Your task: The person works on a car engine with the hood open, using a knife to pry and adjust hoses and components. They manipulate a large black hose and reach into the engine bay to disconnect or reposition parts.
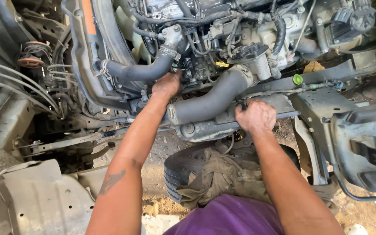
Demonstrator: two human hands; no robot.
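Radiator hose (138, 69) curves in from the left; my left hand (167, 84) reaches straight-armed beneath its clamp, fingers buried in the engine, grip unreadable. Right of it, my right hand (256, 116) bends down, curled over the front edge of the grey crossmember (223, 124).

The thick curved rubber hose (209, 102) across the engine bay is dull grey-black, as is the ribbed-clamped upper hose (142, 69). A small round plastic cap (298, 79) is bright green, and a little tag (222, 64) is yellow. The steel frame rail (327, 113) is dusty blue-grey. The worn tyre (181, 167) is black under a crumpled khaki cloth (218, 176). The person's shirt (229, 217) is purple; a dark tattoo (111, 180) marks the left forearm.
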